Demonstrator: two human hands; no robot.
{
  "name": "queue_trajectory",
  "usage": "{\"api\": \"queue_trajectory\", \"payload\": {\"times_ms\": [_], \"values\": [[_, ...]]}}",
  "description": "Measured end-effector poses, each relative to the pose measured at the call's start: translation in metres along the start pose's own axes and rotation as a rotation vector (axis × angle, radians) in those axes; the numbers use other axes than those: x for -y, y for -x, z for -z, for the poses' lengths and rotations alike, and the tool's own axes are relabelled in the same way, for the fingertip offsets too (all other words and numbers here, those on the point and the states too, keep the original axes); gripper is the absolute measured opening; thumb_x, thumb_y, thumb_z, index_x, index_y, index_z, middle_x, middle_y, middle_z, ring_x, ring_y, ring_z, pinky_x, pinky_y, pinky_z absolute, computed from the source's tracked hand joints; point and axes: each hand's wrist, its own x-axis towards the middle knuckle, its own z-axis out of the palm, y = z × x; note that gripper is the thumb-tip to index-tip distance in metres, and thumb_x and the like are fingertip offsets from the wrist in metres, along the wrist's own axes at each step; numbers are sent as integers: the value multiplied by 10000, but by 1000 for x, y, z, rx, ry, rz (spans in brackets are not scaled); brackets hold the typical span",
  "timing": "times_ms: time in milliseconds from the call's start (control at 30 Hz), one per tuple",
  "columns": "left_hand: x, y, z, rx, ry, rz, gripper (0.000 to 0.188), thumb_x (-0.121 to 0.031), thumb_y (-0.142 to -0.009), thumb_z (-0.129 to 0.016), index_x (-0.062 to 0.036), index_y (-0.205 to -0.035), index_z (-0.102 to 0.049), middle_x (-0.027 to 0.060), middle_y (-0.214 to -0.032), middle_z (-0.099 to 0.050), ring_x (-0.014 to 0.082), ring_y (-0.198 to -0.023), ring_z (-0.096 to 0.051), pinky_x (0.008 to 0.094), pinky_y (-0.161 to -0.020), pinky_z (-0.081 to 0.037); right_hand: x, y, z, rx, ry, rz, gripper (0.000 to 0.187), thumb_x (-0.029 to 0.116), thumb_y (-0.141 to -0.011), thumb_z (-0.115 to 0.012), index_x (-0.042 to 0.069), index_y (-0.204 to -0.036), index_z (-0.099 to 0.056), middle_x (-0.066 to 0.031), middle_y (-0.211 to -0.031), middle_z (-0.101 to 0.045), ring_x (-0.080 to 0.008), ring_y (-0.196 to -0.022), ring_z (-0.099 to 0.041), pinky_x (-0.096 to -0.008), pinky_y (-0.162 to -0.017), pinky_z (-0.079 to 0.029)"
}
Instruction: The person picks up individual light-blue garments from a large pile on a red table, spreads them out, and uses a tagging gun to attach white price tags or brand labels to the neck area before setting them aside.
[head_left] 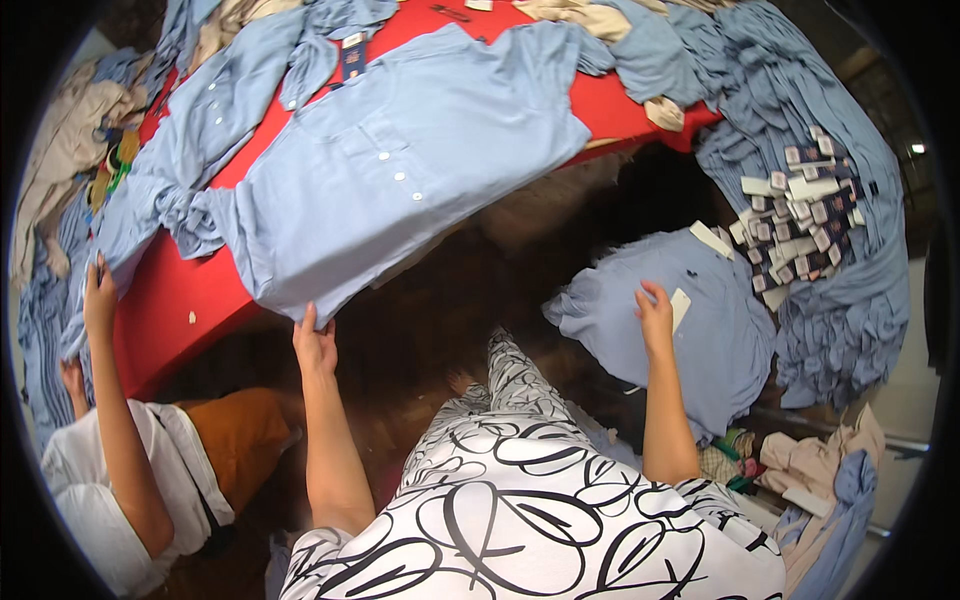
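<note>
A light blue shirt (400, 150) with a row of white buttons lies spread on the red-covered table, its lower edge hanging over the near side. My left hand (316, 345) pinches the hem corner of this shirt at the table's edge. A dark hang tag (353, 57) sits by the shirt's neckline. Off to the right, my right hand (655, 318) is raised with loosely curled, parted fingers and nothing visible in them. Below and beside it is a bundle of light blue garments (720, 340), with a white tag (680, 309) right next to the fingers.
Many dark and white tags (800, 220) lie heaped on blue garments at the right. More blue and beige clothes (80, 150) cover the far and left parts of the red table (180, 315). At my left, a person in a white top (130, 480) handles another blue garment.
</note>
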Motion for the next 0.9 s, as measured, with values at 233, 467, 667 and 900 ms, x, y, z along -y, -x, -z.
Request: {"api": "queue_trajectory", "payload": {"times_ms": [233, 467, 667, 900], "values": [[68, 15, -42, 16, -252, 345, 537, -354, -875, -754, -140, -1314, -530, 66, -1284, -567, 209, -1178, -548, 377, -1005, -438, -183, 101, 181, -791, 177, -176, 176, 77, -909, -636, 15, -1073, -655, -97, -988, -663, -193, -923, -610, -322, -786, -504], [242, 128, -171, 1043, -1126, 518, 555, -364, -945, -661, -83, -1398, -508, 71, -1236, -611, 163, -1066, -582, 342, -883, -481, -254, 168, 246, -1208, -177, -485, 228, 38, -940, -554, -1, -1157, -613, -117, -1120, -637, -243, -971, -606, -326, -882, -477], [368, 158, -215, 865, -1271, 719, 499, -265, -932, -571, -74, -1387, -498, 99, -1249, -592, 199, -1037, -582, 387, -854, -500, -237, 154, 246, -984, -215, -628, 462, 289, -946, -635, 129, -1353, -488, -73, -1051, -587, -174, -791, -538, -317, -564, -443], [425, 201, -249, 399, -385, 1119, 268, -304, -992, -480, -128, -1156, -596, 66, -1064, -646, 228, -955, -612, 445, -784, -538, -303, 197, 346, -834, 487, -470, 240, 159, -871, -716, -14, -1015, -634, -94, -867, -626, -201, -779, -573, -360, -649, -498]]}}
